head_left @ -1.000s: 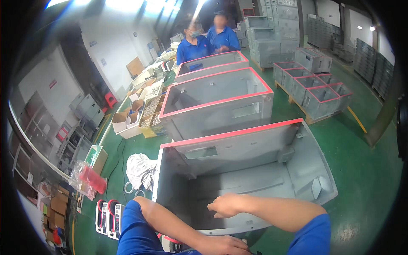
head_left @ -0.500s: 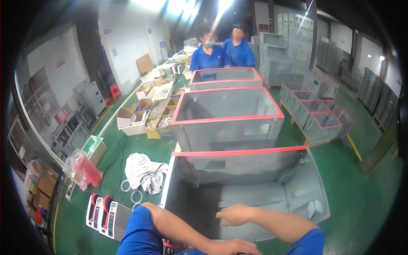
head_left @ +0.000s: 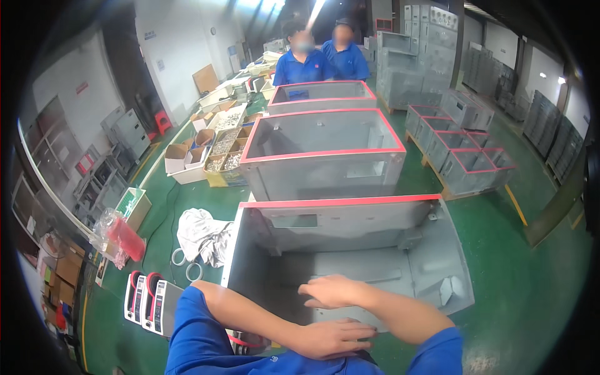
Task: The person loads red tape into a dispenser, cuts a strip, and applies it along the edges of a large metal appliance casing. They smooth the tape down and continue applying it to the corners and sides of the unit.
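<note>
A grey metal cabinet box [head_left: 337,203] with an open top lies right in front of me, a red strip running along its far rim. My right hand [head_left: 334,292] reaches over its inside from the right, fingers pointing left and apart, with nothing visible in them. Closer to me, my left hand [head_left: 334,339] stretches across from the left near the box's front side, palm down and fingers spread. Whether it touches the edge is unclear. A small white piece [head_left: 451,289] is in the box's right corner. My forearms hide part of the front side.
Red-rimmed boxes [head_left: 322,153] stand beyond, with two people [head_left: 303,65] in blue shirts behind. At left are white-and-red devices [head_left: 153,303], tape rolls [head_left: 194,271], a white cloth [head_left: 201,234] and bins of small parts [head_left: 225,144]. More boxes sit on a pallet [head_left: 431,164] at right.
The view has tipped down, so the boxes sit higher in it. My left hand has come fully into view with its fingers spread; my right hand stays over the box.
</note>
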Demonstrator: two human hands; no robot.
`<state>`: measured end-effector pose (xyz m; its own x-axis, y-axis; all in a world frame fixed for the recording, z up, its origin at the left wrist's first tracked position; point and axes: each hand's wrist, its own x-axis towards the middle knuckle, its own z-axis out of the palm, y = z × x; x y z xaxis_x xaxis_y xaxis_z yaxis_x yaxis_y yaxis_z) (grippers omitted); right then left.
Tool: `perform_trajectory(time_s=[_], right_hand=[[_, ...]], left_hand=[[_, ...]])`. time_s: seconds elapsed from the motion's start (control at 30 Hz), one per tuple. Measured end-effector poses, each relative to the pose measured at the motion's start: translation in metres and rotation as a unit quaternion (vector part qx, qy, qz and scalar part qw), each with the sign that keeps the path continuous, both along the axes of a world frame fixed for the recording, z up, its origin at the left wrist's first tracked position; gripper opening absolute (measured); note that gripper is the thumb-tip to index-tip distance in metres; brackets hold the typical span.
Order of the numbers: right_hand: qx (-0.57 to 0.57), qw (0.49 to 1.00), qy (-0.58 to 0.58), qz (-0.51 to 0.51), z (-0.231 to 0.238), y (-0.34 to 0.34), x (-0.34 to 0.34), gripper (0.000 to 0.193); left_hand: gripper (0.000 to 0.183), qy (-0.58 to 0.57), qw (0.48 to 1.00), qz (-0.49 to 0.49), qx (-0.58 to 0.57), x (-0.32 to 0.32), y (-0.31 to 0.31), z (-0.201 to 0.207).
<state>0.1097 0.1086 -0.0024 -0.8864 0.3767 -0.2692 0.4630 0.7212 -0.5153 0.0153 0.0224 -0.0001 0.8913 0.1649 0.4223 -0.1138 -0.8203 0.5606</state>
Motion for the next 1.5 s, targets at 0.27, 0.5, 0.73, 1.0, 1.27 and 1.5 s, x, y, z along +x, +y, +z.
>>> perform_trajectory(time_s=[0.27, 0.5, 0.73, 1.0, 1.27, 1.5], right_hand=[[0.026, 0.998, 0.06, 0.002, 0.055, -0.015, 0.002, 0.035], [0.079, 0.997, 0.005, -0.01, 0.043, 0.003, 0.065, 0.035], [0.099, 0.995, 0.009, 0.012, 0.044, 0.007, 0.079, 0.034], [0.072, 0.995, 0.058, -0.032, 0.046, 0.0, 0.122, 0.035], [0.046, 0.944, 0.191, -0.264, 0.063, -0.039, 0.194, 0.027], [0.051, 0.888, 0.264, -0.374, 0.042, -0.078, 0.186, 0.027]], left_hand=[[0.045, 0.054, 0.998, -0.009, 0.004, 0.003, 0.004, 0.007], [0.057, 0.089, 0.987, -0.011, 0.131, 0.036, 0.005, -0.001], [0.063, 0.083, 0.984, -0.023, 0.154, 0.066, 0.011, -0.009], [0.067, 0.106, 0.981, 0.003, 0.165, 0.061, 0.01, -0.005], [0.07, 0.174, 0.974, 0.02, 0.147, 0.02, 0.0, 0.02], [0.074, 0.243, 0.962, 0.041, 0.118, -0.036, 0.01, 0.02]])
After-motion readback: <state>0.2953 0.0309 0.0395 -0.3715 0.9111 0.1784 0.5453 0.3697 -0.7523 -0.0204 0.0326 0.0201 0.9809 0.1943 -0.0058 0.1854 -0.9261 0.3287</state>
